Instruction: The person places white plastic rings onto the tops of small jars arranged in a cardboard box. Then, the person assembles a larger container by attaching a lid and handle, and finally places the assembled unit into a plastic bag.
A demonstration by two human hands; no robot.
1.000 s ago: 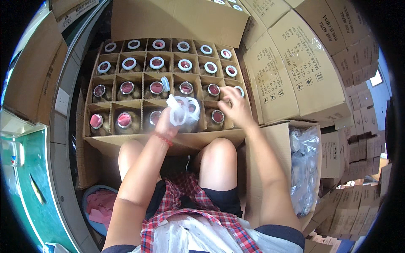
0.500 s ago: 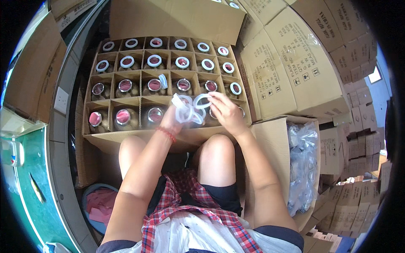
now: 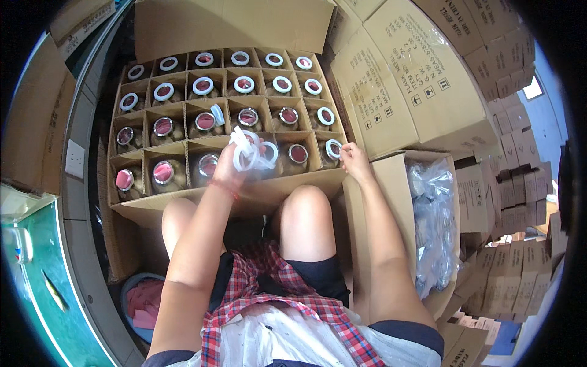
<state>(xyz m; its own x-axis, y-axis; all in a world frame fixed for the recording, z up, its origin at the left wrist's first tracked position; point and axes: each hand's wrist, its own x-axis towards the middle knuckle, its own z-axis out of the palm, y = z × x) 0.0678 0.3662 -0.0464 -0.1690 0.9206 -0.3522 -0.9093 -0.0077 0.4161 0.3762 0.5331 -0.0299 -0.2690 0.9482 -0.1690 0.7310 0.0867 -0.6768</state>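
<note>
In front of me, glass bottles point(image 3: 178, 177) with round mouths stand in the cells of a divided cardboard box point(image 3: 278, 185). My left hand point(image 3: 227, 166) is closed around a bunch of translucent white plastic rings point(image 3: 246, 153), held above the nearest row. At the near right corner, my right hand point(image 3: 356, 160) pinches the edge of a single white ring point(image 3: 328, 148), which lies at a bottle's mouth. The two far rows wear white rings. In the third row, one ring point(image 3: 217, 114) stands tilted beside a bottle's mouth. Pink material shows inside several mouths.
To the right is an open carton point(image 3: 400, 202) with clear plastic-wrapped items point(image 3: 434, 226). Stacked cartons point(image 3: 422, 79) rise behind it. At my left are a green tabletop point(image 3: 36, 269) and a tub point(image 3: 129, 306) of pink pieces. My knees touch close to the box's front.
My right hand has moved right and down, away from the bunch, carrying one ring to the near right corner bottle. My left hand keeps the rest. The view has shifted slightly.
</note>
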